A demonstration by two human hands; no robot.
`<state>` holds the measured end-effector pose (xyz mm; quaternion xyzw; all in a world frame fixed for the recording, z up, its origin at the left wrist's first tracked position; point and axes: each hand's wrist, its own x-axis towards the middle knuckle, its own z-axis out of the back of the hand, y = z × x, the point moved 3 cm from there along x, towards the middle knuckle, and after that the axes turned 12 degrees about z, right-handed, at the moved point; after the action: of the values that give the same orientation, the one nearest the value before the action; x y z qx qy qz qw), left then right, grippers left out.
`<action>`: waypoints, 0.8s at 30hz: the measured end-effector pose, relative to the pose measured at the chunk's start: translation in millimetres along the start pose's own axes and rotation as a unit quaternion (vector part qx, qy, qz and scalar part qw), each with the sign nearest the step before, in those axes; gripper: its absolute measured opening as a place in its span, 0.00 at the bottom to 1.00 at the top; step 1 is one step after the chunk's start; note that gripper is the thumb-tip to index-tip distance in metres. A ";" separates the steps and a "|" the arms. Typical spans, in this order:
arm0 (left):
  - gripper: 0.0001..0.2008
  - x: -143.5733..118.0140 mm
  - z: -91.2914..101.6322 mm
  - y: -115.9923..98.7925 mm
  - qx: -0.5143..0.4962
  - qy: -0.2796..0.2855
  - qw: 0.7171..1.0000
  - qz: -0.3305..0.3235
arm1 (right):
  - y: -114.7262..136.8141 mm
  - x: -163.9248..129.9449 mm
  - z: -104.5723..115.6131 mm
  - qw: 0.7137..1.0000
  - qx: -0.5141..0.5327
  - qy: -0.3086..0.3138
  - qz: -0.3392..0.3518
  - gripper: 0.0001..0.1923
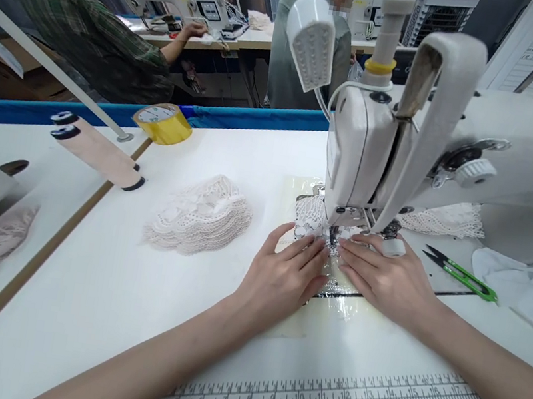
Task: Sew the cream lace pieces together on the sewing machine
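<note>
While both hands lie flat on the white table [96, 280], the left hand [282, 276] and right hand [385, 279] press a lace piece [311, 217] under the sewing machine [366, 148] — fingers straight and close together, tips nearly meeting. A lace pile [200, 216] sits just left; green snips [462, 274] lie to the right, yellow tape [162, 122] farther back.

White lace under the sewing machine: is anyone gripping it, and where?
Not gripped: left hand and right hand press flat on the white lace piece, fingertips at its near edge.
</note>
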<state>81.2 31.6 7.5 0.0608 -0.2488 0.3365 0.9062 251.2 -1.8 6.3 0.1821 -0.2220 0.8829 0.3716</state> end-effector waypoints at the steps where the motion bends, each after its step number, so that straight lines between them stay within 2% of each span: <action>1: 0.13 0.5 -0.1 0.3 -0.001 0.002 1.000 0.003 | -0.3 0.2 -0.3 1.000 -0.003 0.004 -0.003 0.12; 8: 0.13 3.6 -1.5 2.3 -0.022 0.014 0.999 0.021 | -2.4 1.3 -2.5 1.000 -0.015 0.025 -0.012 0.15; 17: 0.13 5.8 -3.2 3.1 -0.007 -0.001 1.000 0.020 | -2.5 1.8 -4.6 0.998 -0.012 0.053 -0.021 0.16; 24: 0.14 5.6 -3.2 4.5 -0.015 0.007 0.999 0.027 | -1.7 3.0 -3.8 0.999 -0.008 0.040 -0.023 0.16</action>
<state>83.3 39.1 7.1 0.0384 -0.2492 0.3580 0.8990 249.9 3.0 5.0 0.1485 -0.2100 0.8789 0.4016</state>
